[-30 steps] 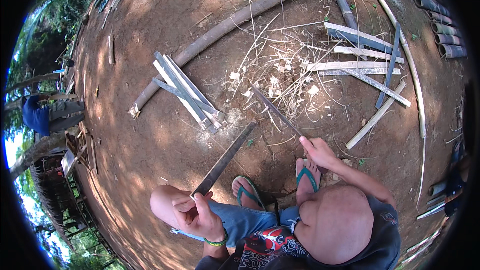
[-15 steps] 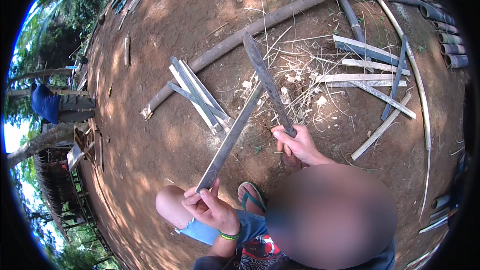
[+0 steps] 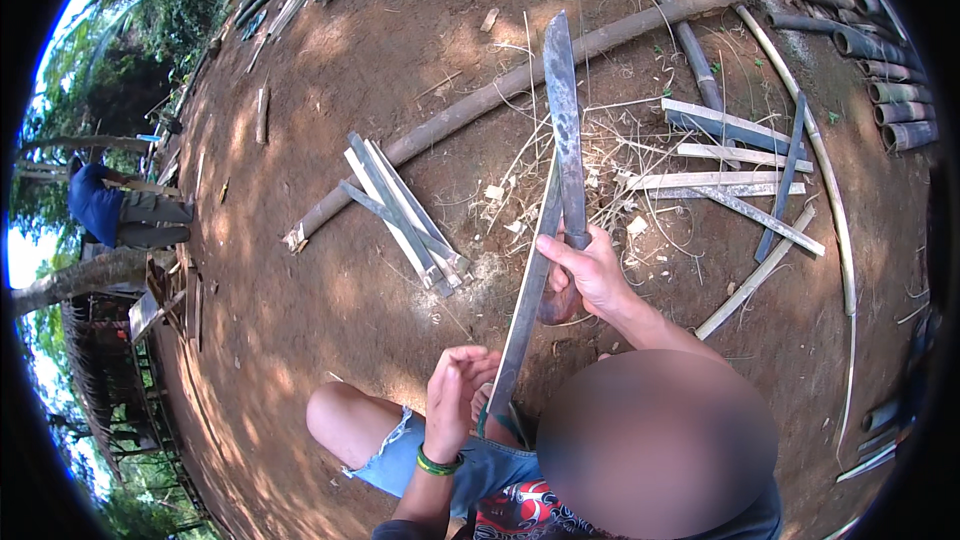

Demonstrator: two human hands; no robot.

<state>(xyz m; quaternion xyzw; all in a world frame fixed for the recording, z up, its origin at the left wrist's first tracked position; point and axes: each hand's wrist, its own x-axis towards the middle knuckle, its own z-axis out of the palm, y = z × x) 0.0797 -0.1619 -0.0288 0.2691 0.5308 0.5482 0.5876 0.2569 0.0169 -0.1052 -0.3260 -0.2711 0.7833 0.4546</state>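
Observation:
My right hand (image 3: 585, 275) grips a machete (image 3: 565, 110) by the handle, its dark, worn blade pointing up and away from me. The thumb of that hand also presses on a long split bamboo strip (image 3: 527, 320), which slants up beside the blade, its upper end meeting it. My left hand (image 3: 460, 387) is off the strip, close to its lower end, with the fingers loosely bent and apart and nothing seen in them. A green and yellow band circles the left wrist.
A long pole (image 3: 440, 125) lies across the ground ahead. Split strips (image 3: 395, 205) lie left of centre, more strips (image 3: 740, 180) to the right, with shavings (image 3: 620, 165) between. Bamboo tubes (image 3: 900, 110) are stacked far right. A person in blue (image 3: 95, 205) bends over at far left.
The machete has turned upright. The bamboo strip has swung nearly upright beside it and moved right, under my right thumb. My left hand has let go of the strip's lower end.

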